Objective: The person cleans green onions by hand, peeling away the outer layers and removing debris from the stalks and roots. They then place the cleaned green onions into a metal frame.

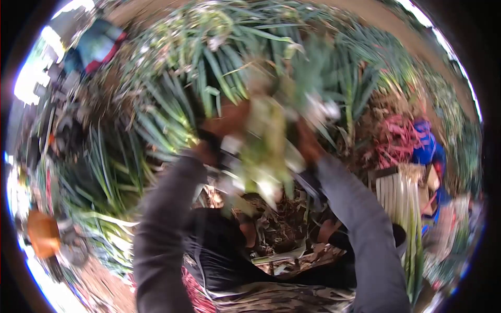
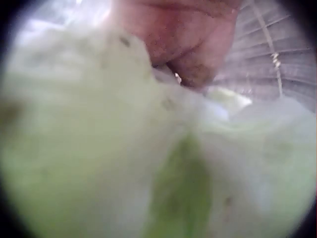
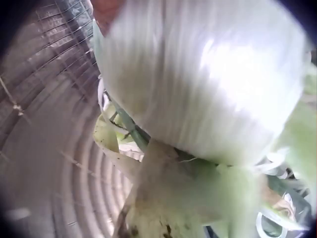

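Blurred by motion, a leek [image 1: 265, 125] with pale, loose outer leaves stands between both hands in the head view. My left hand [image 1: 227, 122] grips it on the left; in the left wrist view the curled fingers [image 2: 183, 34] press against a pale green leaf sheath [image 2: 89, 124]. On the other side my right hand [image 1: 309, 142] holds the leek's leaves. A broad white sheath [image 3: 198, 74] fills much of the right wrist view and hides most of that hand, with only a bit of finger [image 3: 106, 12] at the top left.
Piled leeks [image 1: 209, 57] lie in an arc ahead and to the left. Trimmed leek stalks [image 1: 396, 195] lie at the right, near pink twine [image 1: 397, 141] and a blue item [image 1: 425, 143]. An orange container [image 1: 43, 233] stands far left. Leaf scraps [image 1: 282, 224] litter the ground between the legs.
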